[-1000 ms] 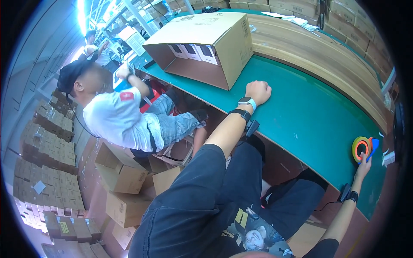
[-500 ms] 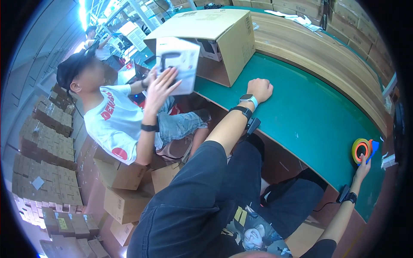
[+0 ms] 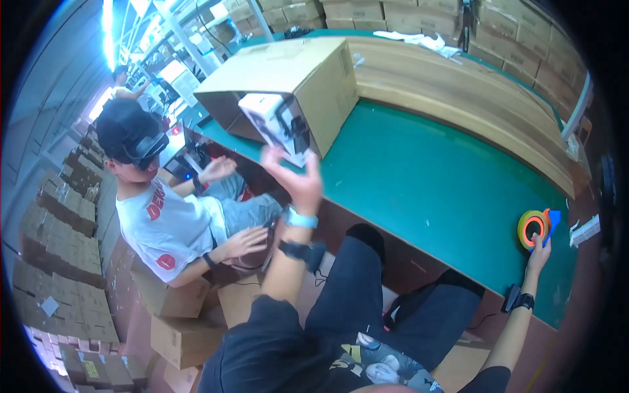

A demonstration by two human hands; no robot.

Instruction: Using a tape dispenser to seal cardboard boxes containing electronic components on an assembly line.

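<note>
My left hand (image 3: 296,182) is raised at the table's near edge, its fingers spread and slightly blurred. Its fingertips reach the lower end of a white printed box (image 3: 278,124), which tilts at the mouth of a large open carton (image 3: 327,98). Whether the fingertips press on the box cannot be made out. Over at the right end of the table, my right hand (image 3: 538,252) is closed on a tape dispenser (image 3: 534,229) with an orange and yellow roll and a blue part.
A co-worker (image 3: 164,203) in a white shirt sits at the left, both hands apart from the box. The green tabletop (image 3: 426,177) has a raised wooden ledge (image 3: 445,85) behind it. Brown cartons (image 3: 187,337) stand on the floor beside my legs.
The white box has gone from the co-worker's hands to the carton's mouth, and those hands have drawn back. My left hand has left the tabletop and moved left, its fist opened.
</note>
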